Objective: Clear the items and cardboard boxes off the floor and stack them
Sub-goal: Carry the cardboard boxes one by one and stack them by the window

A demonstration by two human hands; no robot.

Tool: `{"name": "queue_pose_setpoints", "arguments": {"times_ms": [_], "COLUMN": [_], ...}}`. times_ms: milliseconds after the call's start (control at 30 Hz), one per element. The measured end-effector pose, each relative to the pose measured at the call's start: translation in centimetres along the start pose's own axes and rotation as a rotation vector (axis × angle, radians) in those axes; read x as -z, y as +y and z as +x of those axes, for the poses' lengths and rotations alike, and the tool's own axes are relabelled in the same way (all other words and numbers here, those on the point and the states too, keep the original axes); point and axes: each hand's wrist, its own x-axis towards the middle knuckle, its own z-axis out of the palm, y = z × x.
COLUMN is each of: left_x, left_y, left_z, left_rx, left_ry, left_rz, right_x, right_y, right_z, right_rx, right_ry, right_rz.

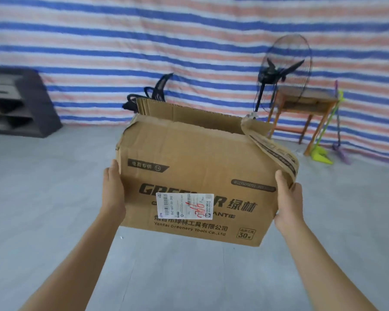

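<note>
Open-top cardboard box [189,149], white shipping label [184,205] on front, held up off the grey floor [54,198]. Left hand [114,191] grips its left edge, right hand [288,203] its right edge; fingers hidden behind. Beyond: pedestal fan [283,70], wooden table [321,102], striped tarp [121,41].

Brown cardboard box [195,176], open-topped, flaps torn, white shipping label on front, tilted, held above floor [54,198].
</note>
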Motion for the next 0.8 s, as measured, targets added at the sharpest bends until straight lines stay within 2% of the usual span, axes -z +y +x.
{"name": "queue_pose_setpoints", "arguments": {"times_ms": [233, 400, 600, 800], "left_x": [8.1, 12.3, 12.8, 15.0], "left_y": [6.5, 7.7, 11.0, 12.8], "left_z": [2.7, 6.4, 10.8, 16.3], "left_rx": [-0.127, -0.193, -0.369, -0.399], "left_ry": [0.218, 0.383, 0.601, 0.864], "left_rz": [-0.132, -0.198, -0.238, -0.23], "right_x": [-12.7, -21.7, -33.4, -45.7], "right_y": [-3.1, -3.3, -5.1, -6.3], "right_z": [-0.8, 0.7, 3.3, 5.5], "right_rx": [0.095, 0.094, 0.112, 0.097], "right_ry": [-0.221, -0.403, -0.625, -0.845], "right_rz": [0.122, 0.135, 0.128, 0.1]}}
